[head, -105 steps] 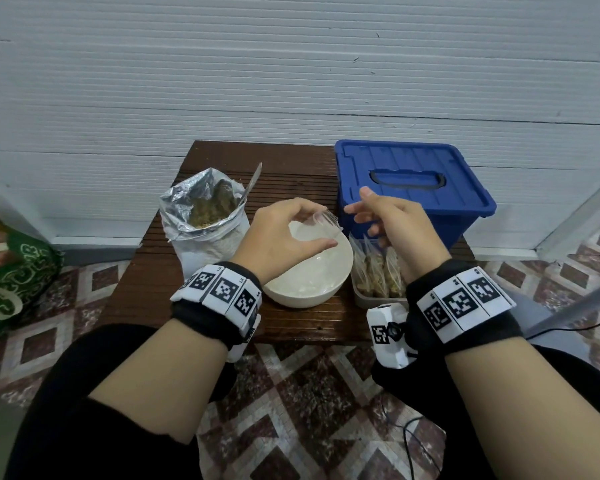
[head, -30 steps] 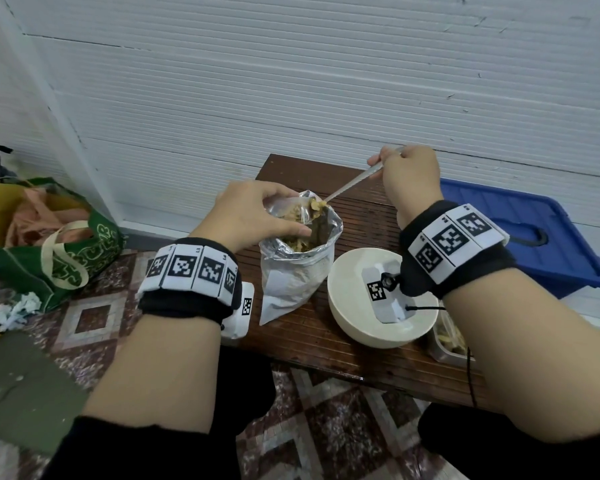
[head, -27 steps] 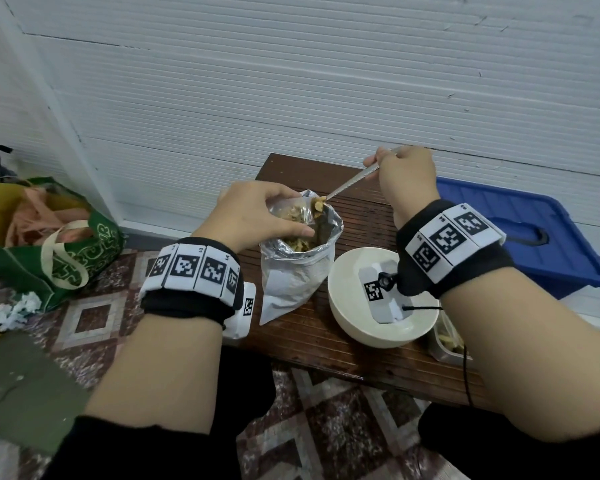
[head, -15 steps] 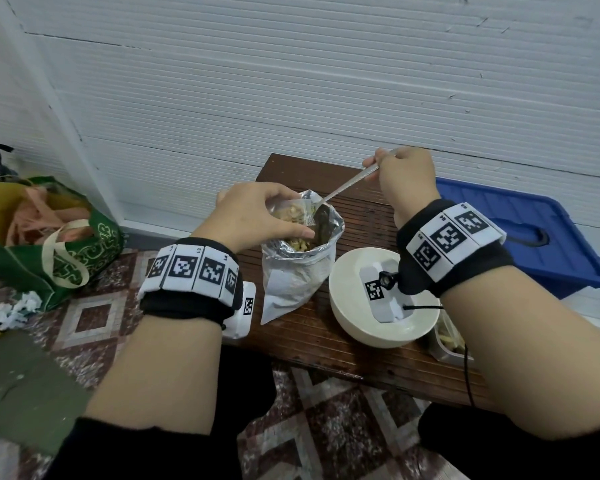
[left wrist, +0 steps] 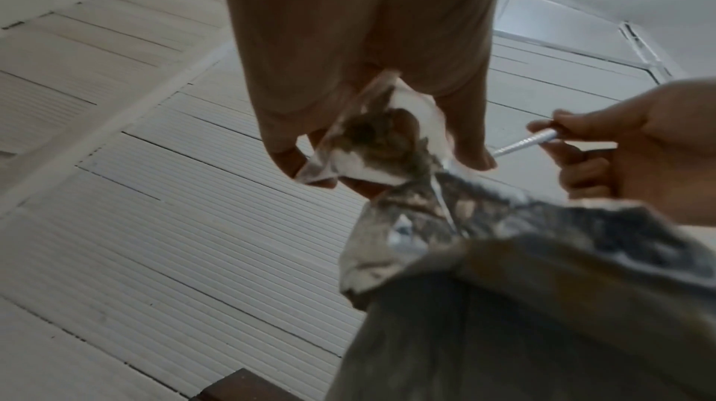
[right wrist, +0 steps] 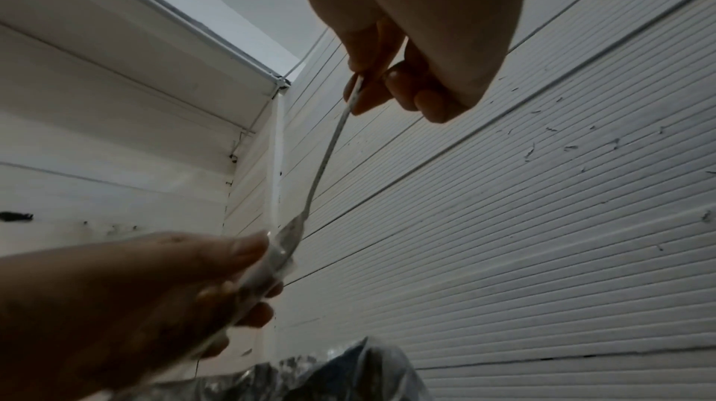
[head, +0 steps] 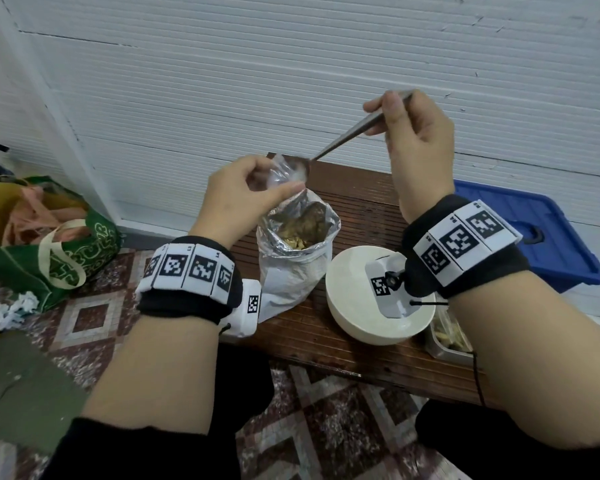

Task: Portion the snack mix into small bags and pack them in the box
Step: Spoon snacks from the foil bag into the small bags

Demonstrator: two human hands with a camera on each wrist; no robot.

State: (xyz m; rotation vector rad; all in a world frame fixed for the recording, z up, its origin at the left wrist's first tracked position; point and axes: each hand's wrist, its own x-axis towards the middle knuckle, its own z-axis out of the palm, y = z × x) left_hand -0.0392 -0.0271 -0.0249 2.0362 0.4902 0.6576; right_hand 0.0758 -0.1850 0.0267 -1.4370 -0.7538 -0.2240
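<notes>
Above the open foil bag (head: 297,244) of snack mix (head: 300,230), the left hand (head: 238,199) pinches a small clear bag (head: 284,171) by its mouth between thumb and fingertips, with brown mix showing inside it in the left wrist view. Just over it, the right hand (head: 413,133) pinches the handle of a metal spoon (head: 340,140), fingers curled round it, and the spoon's bowl dips into the mouth of the small bag. On the dark wooden table (head: 361,202) the foil bag stands upright, with a white bowl (head: 347,306) just beside it to the right; the right wrist and its camera hide much of the bowl's inside. A metal tray (head: 444,344) with filled bags sits at the bowl's right, largely covered by the right forearm. Behind them stands the blue box (head: 548,230) with its lid on. Down on the tiled floor at left lie a green tote bag (head: 59,251) and crumpled paper (head: 13,306).
</notes>
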